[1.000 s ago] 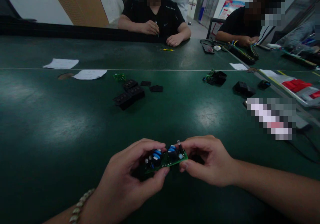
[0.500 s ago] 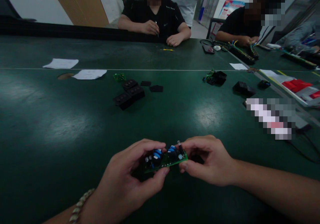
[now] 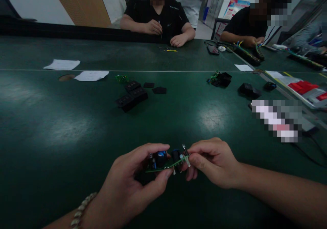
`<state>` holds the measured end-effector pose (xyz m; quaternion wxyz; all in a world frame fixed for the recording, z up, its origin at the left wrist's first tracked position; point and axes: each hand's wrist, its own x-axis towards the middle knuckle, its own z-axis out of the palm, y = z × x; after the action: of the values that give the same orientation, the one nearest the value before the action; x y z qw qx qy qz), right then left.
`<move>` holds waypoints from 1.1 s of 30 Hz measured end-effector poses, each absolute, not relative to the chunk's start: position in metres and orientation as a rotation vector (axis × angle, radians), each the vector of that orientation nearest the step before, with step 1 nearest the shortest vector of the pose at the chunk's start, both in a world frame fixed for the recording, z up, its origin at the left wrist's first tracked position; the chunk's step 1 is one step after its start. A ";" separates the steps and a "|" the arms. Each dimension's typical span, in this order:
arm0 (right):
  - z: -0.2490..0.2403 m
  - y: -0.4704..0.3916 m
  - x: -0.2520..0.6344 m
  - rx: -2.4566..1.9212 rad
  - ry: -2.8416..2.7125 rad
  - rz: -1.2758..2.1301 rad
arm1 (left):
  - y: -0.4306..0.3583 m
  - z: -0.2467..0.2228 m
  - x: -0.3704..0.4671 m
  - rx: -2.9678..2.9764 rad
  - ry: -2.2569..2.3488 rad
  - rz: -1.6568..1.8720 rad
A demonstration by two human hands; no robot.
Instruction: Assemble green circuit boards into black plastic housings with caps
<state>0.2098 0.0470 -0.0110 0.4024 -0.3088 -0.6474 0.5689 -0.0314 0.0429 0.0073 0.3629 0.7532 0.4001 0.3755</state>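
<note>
A green circuit board [image 3: 166,167] with blue-topped dark cylindrical parts and metal pins is held in the air at the lower middle. My left hand [image 3: 140,178], with a beaded bracelet at the wrist, grips its left part between thumb and fingers. At the board's right end, my right hand [image 3: 212,161] pinches the edge beside an upright clear-tipped part [image 3: 184,148]. The board is seen nearly edge-on, tilted with its right end higher. Fingers hide part of its left end.
Black housings [image 3: 133,95], flat black pieces [image 3: 159,90] and a small green board [image 3: 122,78] lie ahead on the green table [image 3: 178,120]. More black parts [image 3: 249,90] and a blurred-out item [image 3: 276,121] are right. People sit across; papers [image 3: 91,75] lie left.
The board has tilted from showing its top face to nearly edge-on, its right end raised. My right fingers have shifted their hold at that end, the thumb now higher.
</note>
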 end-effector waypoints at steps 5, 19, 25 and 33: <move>-0.009 0.047 0.210 -0.794 -1.662 1.420 | 0.042 0.004 -0.034 1.924 1.010 0.982; -0.010 0.047 0.210 -0.758 -1.647 1.427 | 0.042 0.007 -0.033 1.974 1.024 0.964; -0.013 0.048 0.209 -0.667 -1.625 1.408 | 0.043 0.004 -0.034 2.054 1.019 0.989; -0.012 0.050 0.207 -0.691 -1.657 1.335 | 0.042 -0.002 -0.037 2.116 0.934 0.994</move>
<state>0.2069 0.0497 -0.0115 0.4368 -0.2776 -0.6662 0.5369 -0.0367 0.0417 -0.0020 0.3070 0.8001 0.3529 0.3756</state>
